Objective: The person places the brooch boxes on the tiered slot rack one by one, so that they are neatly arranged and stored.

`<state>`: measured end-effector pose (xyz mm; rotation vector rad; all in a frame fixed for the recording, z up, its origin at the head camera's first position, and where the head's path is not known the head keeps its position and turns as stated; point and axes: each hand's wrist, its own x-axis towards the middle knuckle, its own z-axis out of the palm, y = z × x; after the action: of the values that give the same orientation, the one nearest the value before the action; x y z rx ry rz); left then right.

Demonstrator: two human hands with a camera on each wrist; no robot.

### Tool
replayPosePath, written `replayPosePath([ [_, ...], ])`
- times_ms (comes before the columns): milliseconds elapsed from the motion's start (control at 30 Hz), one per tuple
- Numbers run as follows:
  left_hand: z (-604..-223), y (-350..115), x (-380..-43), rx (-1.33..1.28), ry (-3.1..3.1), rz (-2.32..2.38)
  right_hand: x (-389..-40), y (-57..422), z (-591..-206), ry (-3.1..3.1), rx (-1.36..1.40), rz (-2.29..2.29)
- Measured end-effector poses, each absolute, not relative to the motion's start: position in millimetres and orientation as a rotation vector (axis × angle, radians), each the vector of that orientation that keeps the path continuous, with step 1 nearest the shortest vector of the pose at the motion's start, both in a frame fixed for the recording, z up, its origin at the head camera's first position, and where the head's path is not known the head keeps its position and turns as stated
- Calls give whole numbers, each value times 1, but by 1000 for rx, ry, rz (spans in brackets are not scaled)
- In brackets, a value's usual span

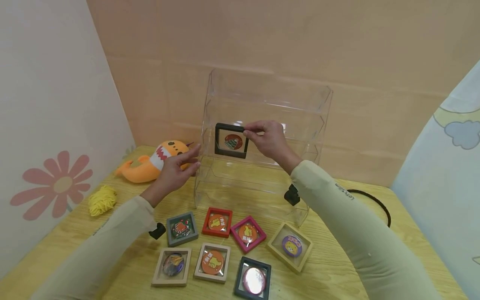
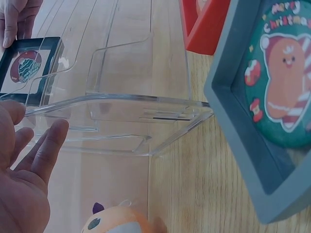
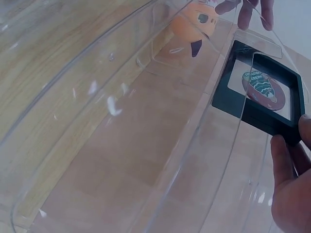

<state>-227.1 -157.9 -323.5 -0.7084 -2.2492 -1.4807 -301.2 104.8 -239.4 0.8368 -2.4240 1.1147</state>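
My right hand [image 1: 268, 139] pinches the top right corner of a black display frame [image 1: 231, 154], which holds a round red badge with a green-and-white picture. It holds the frame upright at a middle tier of a clear acrylic display rack [image 1: 300, 106]. In the right wrist view, thumb and fingers grip the corner of the black frame [image 3: 228, 104], and the clear tier overlaps it. My left hand [image 1: 176, 173] is at the rack's left side edge, fingers fairly straight and spread. The left wrist view shows the left hand [image 2: 29, 165] close beside the clear side panel [image 2: 121, 98].
Several framed badges lie before the rack, including a grey frame [image 1: 170, 233], a red frame [image 1: 217, 234], a magenta frame [image 1: 258, 246] and a yellowish frame [image 1: 275, 250]. An orange plush shark [image 1: 140, 173] and a yellow yarn bundle [image 1: 102, 201] sit left. A black cord [image 1: 375, 200] lies right.
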Motion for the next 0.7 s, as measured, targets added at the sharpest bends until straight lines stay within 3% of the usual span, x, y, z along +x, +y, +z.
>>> replayPosePath([
  [333, -326, -157, -228, -701, -2250, -1492, -302, 96, -238, -2412, 909, 1086],
  [700, -353, -164, -253, -707, -2218, -1533, -300, 88, -235, -2455, 943, 1043],
])
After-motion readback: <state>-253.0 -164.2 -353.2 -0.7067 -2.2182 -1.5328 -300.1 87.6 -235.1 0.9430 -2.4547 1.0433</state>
